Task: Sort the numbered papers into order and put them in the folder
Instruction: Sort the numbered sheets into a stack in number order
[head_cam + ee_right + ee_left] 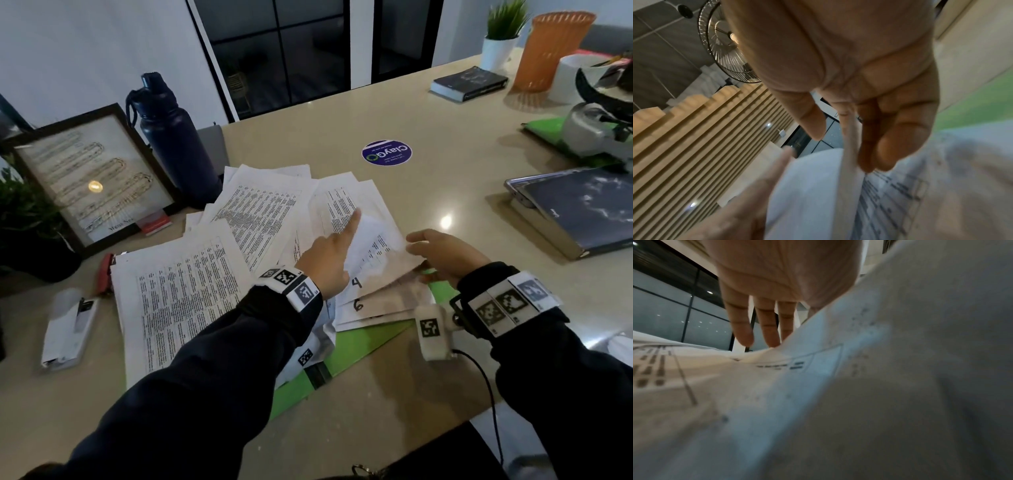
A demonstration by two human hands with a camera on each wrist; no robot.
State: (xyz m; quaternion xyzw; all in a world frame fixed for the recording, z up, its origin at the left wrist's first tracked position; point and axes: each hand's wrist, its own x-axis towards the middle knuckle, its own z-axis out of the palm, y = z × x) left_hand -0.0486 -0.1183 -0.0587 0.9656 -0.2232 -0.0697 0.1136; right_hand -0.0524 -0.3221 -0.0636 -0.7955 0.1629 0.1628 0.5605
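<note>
1. The fingers (766, 324) of the left hand (325, 260) are straight and slightly spread, resting on the loose papers (260, 205); from the head view the index finger stretches forward along a lifted sheet (370, 240).
2. The right hand (445, 255) pinches that lifted sheet at its right edge: the right wrist view shows the paper's edge caught between thumb and fingers (888, 139).
3. Under the lifted sheet lie a sheet marked 4 (357, 283) and, beneath it, a sheet marked 6 (358, 305), overlapping in a small stack.
4. That stack rests on the green folder (359, 346), which lies open and flat on the table (376, 113).
5. To the left, more printed pages fan out unsorted, one large sheet (178, 291) nearest.
6. Judgement: sorting is at an early stage. Few numbers are readable, 4 and 6 are not consecutive, most pages remain scattered, and the folder is not closed.
</note>
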